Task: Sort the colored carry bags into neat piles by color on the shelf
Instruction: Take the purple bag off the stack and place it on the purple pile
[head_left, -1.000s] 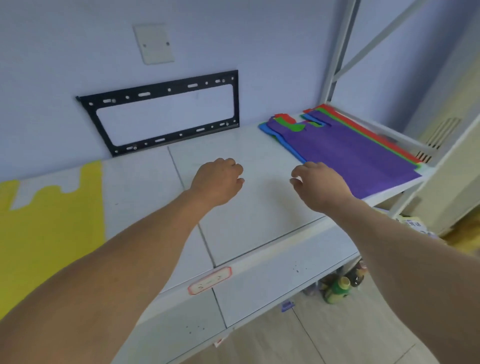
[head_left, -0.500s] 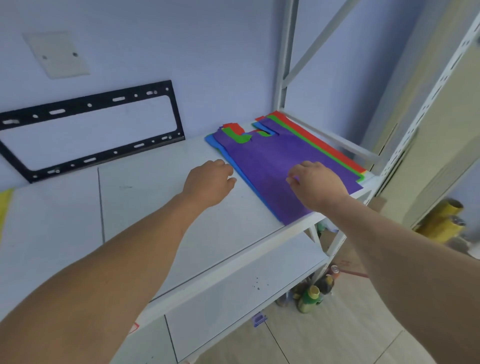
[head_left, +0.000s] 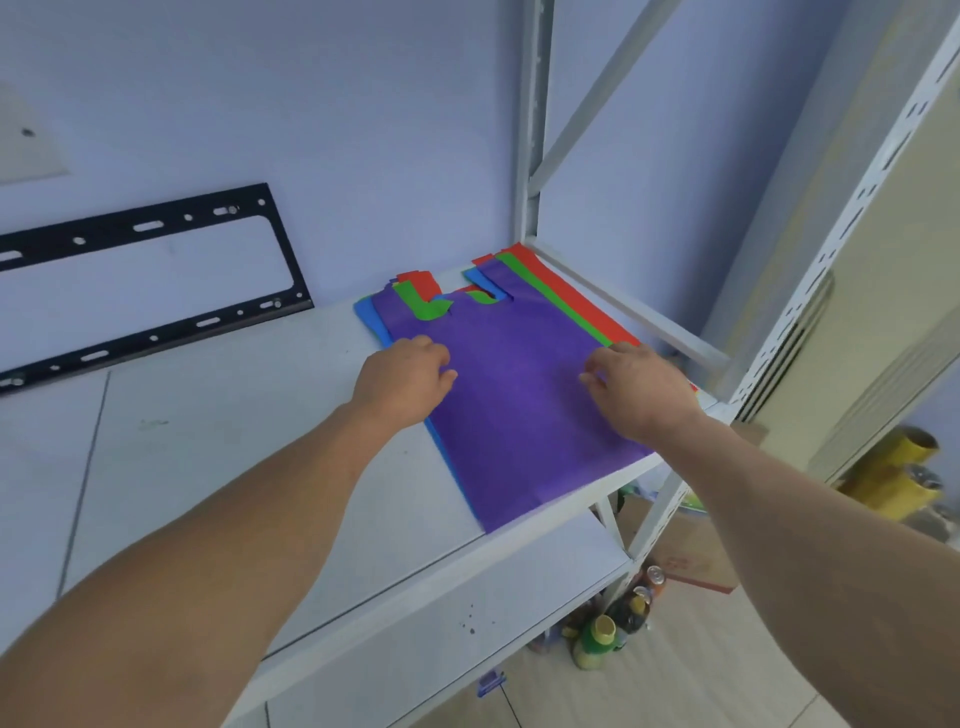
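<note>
Black perforated metal bracket (head_left: 150, 291) leans against wall at left, well apart from bags. White shelf upright (head_left: 532, 119) and side rail border stack at right. Bottles (head_left: 597, 636) on floor below.

Purple bag (head_left: 519, 395), flat matte fabric, tops stack on white shelf (head_left: 260, 467); blue bag (head_left: 366, 314), green bag (head_left: 540, 291), red bag (head_left: 576, 301) edges peek out beneath.

Left hand (head_left: 402, 379) and right hand (head_left: 636, 389) over purple bag, fingers curled; grip: cannot tell.

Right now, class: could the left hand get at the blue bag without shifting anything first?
Probably only its edge. The blue bag lies under the purple bag, showing just a strip along the left side. The left hand sits right beside that strip, nothing between.
</note>
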